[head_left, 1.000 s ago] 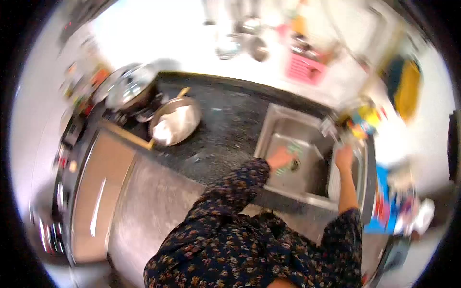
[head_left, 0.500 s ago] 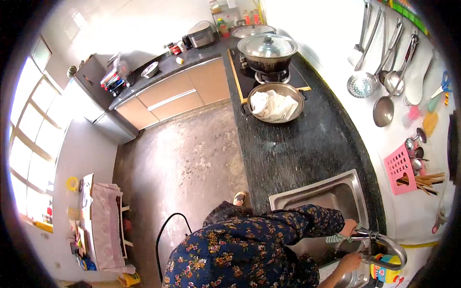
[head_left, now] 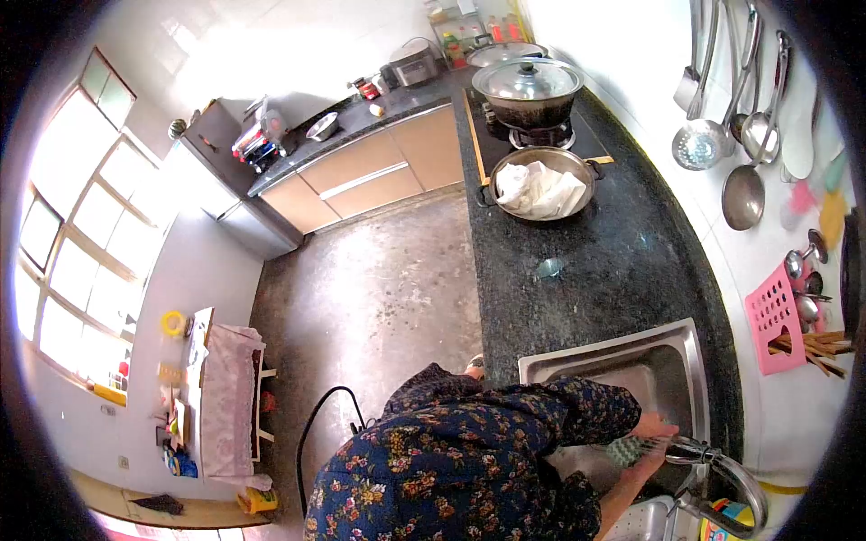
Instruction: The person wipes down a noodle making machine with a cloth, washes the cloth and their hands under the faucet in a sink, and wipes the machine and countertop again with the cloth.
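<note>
Over the steel sink (head_left: 613,347), my left hand (head_left: 654,426) reaches in beside the tap with a green-and-white cloth (head_left: 625,451) under its palm. My right hand (head_left: 644,466) comes in from below, close against the cloth and just under the left hand. Its fingers partly overlap the left hand, so their grip is hard to make out. Both hands are at the mouth of the chrome tap (head_left: 693,453), where thin bright streaks look like running water. The tap's curved neck (head_left: 744,487) arches toward the right.
A two-handled pan (head_left: 582,200) holding white cloth (head_left: 546,191) stands on the dark counter (head_left: 595,270). Behind it, a lidded pot (head_left: 532,99) sits on the cooktop. Ladles (head_left: 744,198) and a pink holder (head_left: 774,311) hang on the wall. A yellow container (head_left: 729,516) stands behind the tap.
My right hand has left the tap's lower part and come up to the cloth. My left hand has shifted slightly down, carrying the cloth. The view has turned a little.
</note>
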Tool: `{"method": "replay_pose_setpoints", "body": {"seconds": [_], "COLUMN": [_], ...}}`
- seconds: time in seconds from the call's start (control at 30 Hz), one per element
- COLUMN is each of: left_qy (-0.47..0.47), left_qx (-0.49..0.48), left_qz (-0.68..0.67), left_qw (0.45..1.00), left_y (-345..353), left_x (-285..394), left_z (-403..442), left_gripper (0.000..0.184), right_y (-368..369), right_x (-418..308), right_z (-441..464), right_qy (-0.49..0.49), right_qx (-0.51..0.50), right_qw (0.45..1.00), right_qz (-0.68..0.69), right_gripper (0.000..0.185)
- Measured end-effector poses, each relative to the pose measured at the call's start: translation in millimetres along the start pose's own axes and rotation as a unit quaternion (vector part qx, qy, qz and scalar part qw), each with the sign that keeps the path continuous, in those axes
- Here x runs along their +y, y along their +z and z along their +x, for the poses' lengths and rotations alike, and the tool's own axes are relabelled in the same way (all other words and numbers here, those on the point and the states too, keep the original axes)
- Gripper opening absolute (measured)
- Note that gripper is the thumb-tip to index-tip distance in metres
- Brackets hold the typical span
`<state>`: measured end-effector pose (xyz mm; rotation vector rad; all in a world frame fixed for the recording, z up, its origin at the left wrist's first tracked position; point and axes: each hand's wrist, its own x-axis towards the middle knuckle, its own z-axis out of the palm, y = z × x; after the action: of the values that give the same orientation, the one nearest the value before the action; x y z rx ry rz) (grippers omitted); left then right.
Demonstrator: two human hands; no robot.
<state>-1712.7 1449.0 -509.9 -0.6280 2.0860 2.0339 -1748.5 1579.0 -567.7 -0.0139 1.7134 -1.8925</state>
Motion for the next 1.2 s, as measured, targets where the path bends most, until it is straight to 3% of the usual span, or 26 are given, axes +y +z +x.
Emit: {"method": "replay_pose_setpoints", "body": {"seconds": [0.03,0.07,0.1,0.17,0.2,0.27,0.3,0.37,0.43,0.5,0.53,0.6,0.63,0.67,0.7,0.73,0.77,0.83,0.87,0.9,0.93,0.97,1.03,1.07,1.13,1.2], "left_qy": [-0.018,-0.038,-0.059,-0.099,-0.123,-0.039,0.066,0.225,0.198,0.146,0.133,0.134,0.138,0.15,0.161,0.188,0.092,0.111,0.114,0.0,-0.114,-0.165,-0.258,-0.248,-0.225,-0.199], "left_qx": [0.019,0.037,0.053,0.048,0.039,0.066,0.098,0.279,0.192,0.1,0.07,0.033,0.012,-0.002,-0.008,-0.018,-0.029,-0.069,-0.095,-0.082,-0.062,-0.067,-0.061,-0.085,-0.126,-0.132], "left_qz": [-0.004,-0.008,-0.011,-0.02,-0.017,0.14,0.291,0.359,0.305,0.302,0.323,0.394,0.439,0.492,0.542,0.585,0.535,0.107,-0.095,-0.104,-0.119,-0.191,-0.326,-0.335,-0.356,-0.344], "left_qw": [1.0,0.999,0.997,0.994,0.992,0.987,0.949,0.862,0.912,0.937,0.935,0.909,0.888,0.858,0.825,0.789,0.839,0.986,0.984,0.991,0.984,0.965,0.908,0.905,0.898,0.908], "left_y": [-3.6,-6.8,-10.6,-12.0,-12.9,3.1,27.1,85.2,70.8,41.6,29.0,21.6,14.7,13.1,5.6,7.3,-7.7,-22.6,-28.1,-32.6,-36.6,-36.3,-38.9,-41.8,-44.5,-46.7], "left_x": [0.2,-0.4,0.9,-7.8,-25.2,-54.3,-73.3,-109.4,-85.1,-75.2,-75.5,-75.0,-77.6,-80.0,-81.3,-88.8,-33.5,-160.7,-221.7,-126.2,-10.9,20.8,48.9,55.3,59.6,59.7], "left_z": [-0.3,0.1,-0.7,6.7,22.2,44.4,48.3,63.5,56.5,44.7,37.9,20.5,14.6,8.1,0.1,-0.1,-35.8,5.8,25.0,-7.5,-47.2,-60.3,-64.6,-63.2,-63.1,-62.5], "left_gripper": [0.063,0.066,0.07,0.068,0.067,0.063,0.061,0.058,0.053,0.048,0.045,0.04,0.038,0.036,0.033,0.031,0.034,0.038,0.04,0.036,0.034,0.032,0.028,0.026,0.023,0.021], "right_y": [-0.7,11.2,27.6,61.5,75.9,82.1,81.5,76.7,62.8,50.9,59.4,65.9,65.5,61.3,56.4,59.5,71.2,95.9,100.9,93.4,78.9,68.7,74.4,77.3,74.2,66.2], "right_x": [2.2,-17.7,-43.6,-74.1,-79.8,-81.3,-80.1,-76.7,-78.6,-68.0,-52.2,-33.0,-42.0,-45.2,-48.3,-49.0,-54.3,-67.8,-67.6,-42.8,-23.5,-11.0,-20.9,-26.8,-20.6,-18.3], "right_z": [6.2,-5.1,-20.0,-47.3,-56.0,-56.7,-52.7,-44.3,-31.1,-49.4,-56.8,-52.6,-54.2,-56.5,-58.2,-63.0,-74.0,-89.1,-89.1,-75.9,-51.9,-44.6,-54.5,-56.5,-57.5,-65.6], "right_qy": [-0.002,-0.034,-0.062,-0.122,-0.155,-0.163,-0.137,-0.083,-0.028,-0.147,-0.294,-0.365,-0.186,-0.09,0.01,0.007,-0.05,-0.181,-0.201,-0.223,-0.112,-0.004,0.019,0.022,0.131,0.206], "right_qx": [-0.003,0.007,0.029,0.11,0.173,0.21,0.183,0.127,0.082,0.138,0.21,0.202,0.161,0.12,0.08,0.094,0.127,0.179,0.187,0.192,0.172,0.146,0.169,0.173,0.168,0.0], "right_qw": [1.0,0.973,0.905,0.821,0.838,0.828,0.805,0.745,0.664,0.56,0.48,0.635,0.81,0.84,0.853,0.865,0.869,0.861,0.856,0.838,0.868,0.889,0.981,0.981,0.955,0.876], "right_qz": [-0.026,-0.227,-0.419,-0.546,-0.494,-0.494,-0.548,-0.65,-0.743,-0.804,-0.8,-0.651,-0.532,-0.522,-0.515,-0.493,-0.475,-0.441,-0.438,-0.459,-0.452,-0.433,-0.094,0.081,0.205,0.437], "right_gripper": [0.051,0.049,0.046,0.04,0.037,0.036,0.036,0.037,0.037,0.036,0.036,0.042,0.042,0.037,0.033,0.032,0.031,0.028,0.028,0.026,0.038,0.05,0.059,0.064,0.065,0.065]}}
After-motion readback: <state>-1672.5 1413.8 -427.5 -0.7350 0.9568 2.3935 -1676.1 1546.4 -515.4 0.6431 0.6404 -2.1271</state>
